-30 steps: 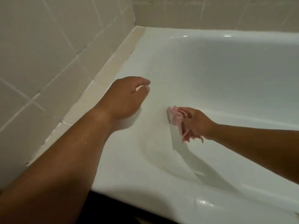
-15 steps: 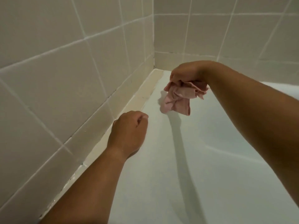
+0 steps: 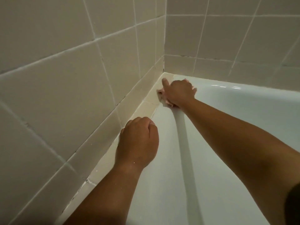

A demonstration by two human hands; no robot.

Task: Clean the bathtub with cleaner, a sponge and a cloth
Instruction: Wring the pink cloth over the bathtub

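Note:
My right hand [image 3: 179, 92] presses a pink cloth [image 3: 160, 93] flat onto the rim of the white bathtub [image 3: 170, 159] near the far left corner. Only small edges of the cloth show around the fingers and under the wrist. My left hand [image 3: 138, 142] rests on the tub's left rim nearer to me, its fingers curled into a loose fist with nothing in it. No sponge or cleaner bottle is in sight.
Beige tiled walls [image 3: 65, 78] rise along the left and the back [image 3: 227, 38], meeting in a corner beyond my right hand. A cream tile ledge [image 3: 146, 108] runs between the left wall and the tub. The tub's basin opens to the right.
My right hand came down from mid-air, where the cloth hung loose, and now presses it on the rim by the corner. My left hand stayed on the rim.

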